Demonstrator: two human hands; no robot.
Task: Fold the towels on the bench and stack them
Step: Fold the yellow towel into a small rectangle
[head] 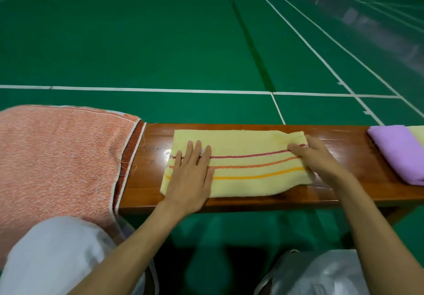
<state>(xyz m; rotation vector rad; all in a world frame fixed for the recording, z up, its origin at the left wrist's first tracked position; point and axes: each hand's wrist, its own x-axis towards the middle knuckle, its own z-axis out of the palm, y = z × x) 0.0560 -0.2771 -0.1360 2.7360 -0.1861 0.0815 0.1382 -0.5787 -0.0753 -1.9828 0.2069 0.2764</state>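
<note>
Yellow striped towel was laid flat, lengthwise, on the middle of the wooden bench. Three stripes (red, orange, yellow) were seen running along it. Left hand was pressed flat on the towel's left part, with fingers straight and slightly spread and nothing gripped. Right hand was laid palm down on the towel's right end, fingers stretched leftward over the red stripe. No grip was seen there; the thumb was hidden. Cloth was slightly bunched at the far right corner, just beside those fingers.

Orange towel was spread unfolded over the bench's left end, with bare wood between it and the yellow one. Purple towel was lying folded at the bench's right end, apart from the right hand. A pale yellow cloth was touching it, mostly cut off by the frame edge.

Green court floor with white lines was seen behind the bench. A knee in light trousers was seen lower left and a plastic bag lower right.
</note>
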